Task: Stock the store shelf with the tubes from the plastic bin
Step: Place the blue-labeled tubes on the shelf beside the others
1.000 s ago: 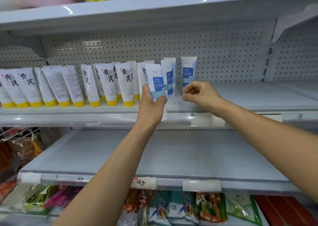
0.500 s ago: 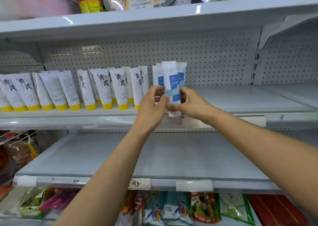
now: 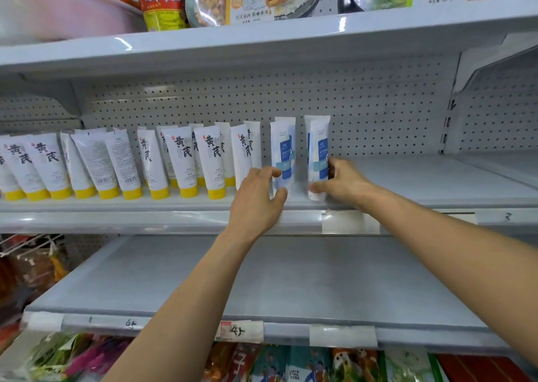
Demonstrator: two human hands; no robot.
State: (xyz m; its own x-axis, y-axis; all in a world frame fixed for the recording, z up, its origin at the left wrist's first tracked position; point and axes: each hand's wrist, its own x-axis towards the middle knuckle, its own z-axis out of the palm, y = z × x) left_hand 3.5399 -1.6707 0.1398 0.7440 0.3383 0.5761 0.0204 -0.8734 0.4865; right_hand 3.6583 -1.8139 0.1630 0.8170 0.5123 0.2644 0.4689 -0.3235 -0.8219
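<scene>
The right hand [image 3: 340, 182] is smeared by motion, and its grip covers the lower right edge of the right blue tube [image 3: 318, 146]. The left hand [image 3: 256, 198] pinches and hides the foot of the left blue tube [image 3: 283, 149]. The labels' small print is unreadable. The picture's edge cuts off the plastic bin [image 3: 58, 9].

At 9 o'clock in the view, the white yellow-capped tubes [image 3: 182, 160] carry large black brush characters, 黄芪, down the front; those turned backwards show only fine print too small to read. At 12 o'clock a food packet [image 3: 253, 0] seems to read 黄花芙蓉汤. At 6 o'clock a paper tag [image 3: 238, 330] bears a handwritten "4" and a further stroke. The lettering on the blue-printed tubes [image 3: 283, 154] is blurred.
</scene>
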